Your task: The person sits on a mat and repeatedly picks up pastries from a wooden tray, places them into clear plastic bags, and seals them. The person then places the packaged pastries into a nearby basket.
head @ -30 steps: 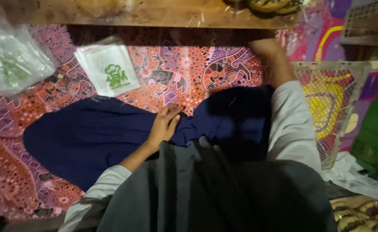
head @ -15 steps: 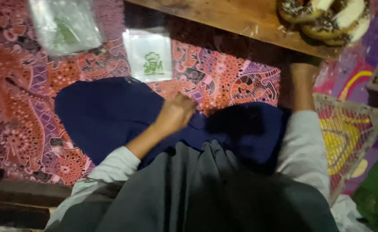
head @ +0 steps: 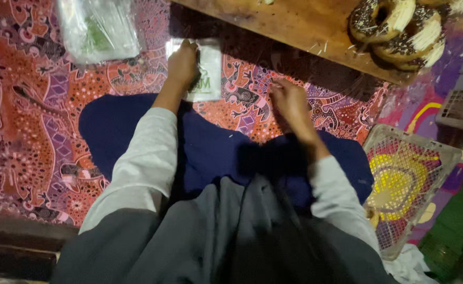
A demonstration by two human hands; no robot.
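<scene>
The left hand (head: 183, 63) lies on a small white packet with a green print (head: 206, 68), fingers curled down over its left edge; whether they have actually closed round it cannot be told. The packet still lies flat on the patterned red mat (head: 36, 131), just short of the near edge of the wooden board (head: 294, 26), so it looks reached but not yet lifted. The right hand (head: 289, 102) hovers over the mat further right, fingers loosely bent and narrow, with nothing visible in them. Between the arms lies the person's dark blue cloth (head: 210, 152) over the lap. Beyond the left hand, toward the mat's far left corner, sits a clear plastic bag with green inside (head: 97, 29), untouched. On the board's right end rest chocolate-topped doughnuts (head: 400, 26). A mesh plastic basket (head: 415, 152) stands at the mat's right edge.
</scene>
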